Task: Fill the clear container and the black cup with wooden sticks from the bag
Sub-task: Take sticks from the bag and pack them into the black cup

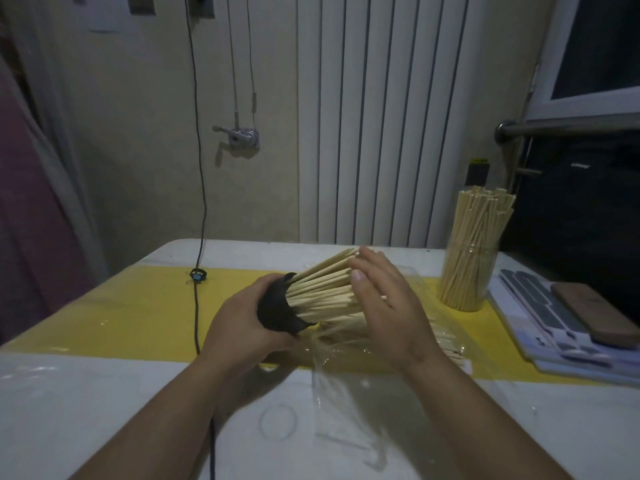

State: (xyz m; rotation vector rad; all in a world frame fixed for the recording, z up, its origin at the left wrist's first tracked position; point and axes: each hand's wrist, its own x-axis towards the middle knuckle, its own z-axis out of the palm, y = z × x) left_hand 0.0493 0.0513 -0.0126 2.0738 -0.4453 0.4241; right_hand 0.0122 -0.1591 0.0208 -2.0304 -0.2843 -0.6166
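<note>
Nearest me, the clear bag (349, 386) lies crumpled on the counter (104, 393). Just above it my left hand (239, 320) has its grip wrapped round the black cup (277, 311), which is tipped on its side with sticks (322, 289) fanning out to the right. My right hand (384, 303) is flat, grip wide, fingers straight against the stick ends. Well off to the right the clear container (467, 275) stands upright, packed with sticks. A black cable (197, 306) runs down the left.
</note>
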